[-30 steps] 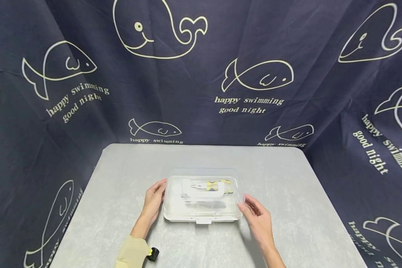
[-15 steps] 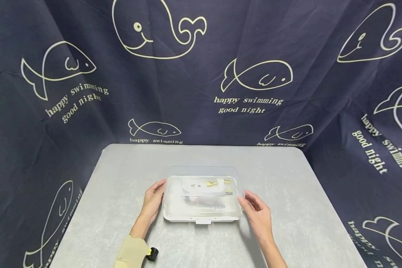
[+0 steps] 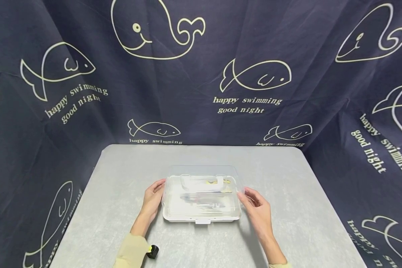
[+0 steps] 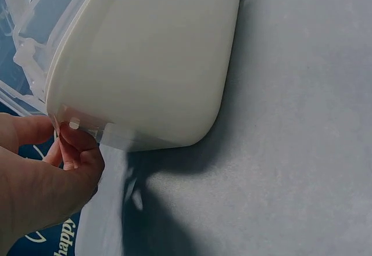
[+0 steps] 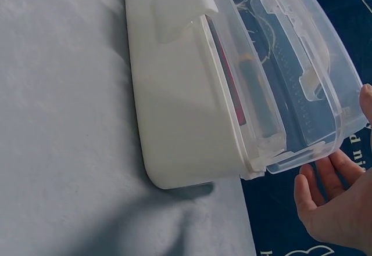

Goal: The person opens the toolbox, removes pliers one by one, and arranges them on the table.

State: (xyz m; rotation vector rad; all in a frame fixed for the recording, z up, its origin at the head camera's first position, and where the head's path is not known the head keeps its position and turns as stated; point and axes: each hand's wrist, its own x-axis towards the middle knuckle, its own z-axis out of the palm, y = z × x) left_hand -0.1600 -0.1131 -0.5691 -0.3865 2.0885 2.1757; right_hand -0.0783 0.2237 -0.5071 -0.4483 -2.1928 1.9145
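Observation:
A white plastic box [image 5: 180,105] with a clear lid [image 5: 336,41] stands on the table before me. Its lid is tilted up from the base, wider apart toward the front latch [image 3: 203,221]. My left hand [image 3: 154,197] pinches the lid's far left corner with thumb and fingertips. On the other side, my right hand [image 3: 257,209] holds the lid's right edge, thumb above and fingers below. Under the clear plastic shows a tool with yellow handles [image 3: 227,182], blurred by reflections. A clear inner tray [image 5: 273,116] and a thin red item [image 5: 231,90] show through the gap.
The grey table [image 3: 315,223] runs back to a dark blue curtain [image 3: 201,82] printed with fish and whales. A small black device [image 3: 152,252] sits at the left sleeve [image 3: 131,250].
The lid's handle has shifted toward the far side as the lid tilts further up. My right hand has risen slightly; the left hand and the base have stayed nearly still.

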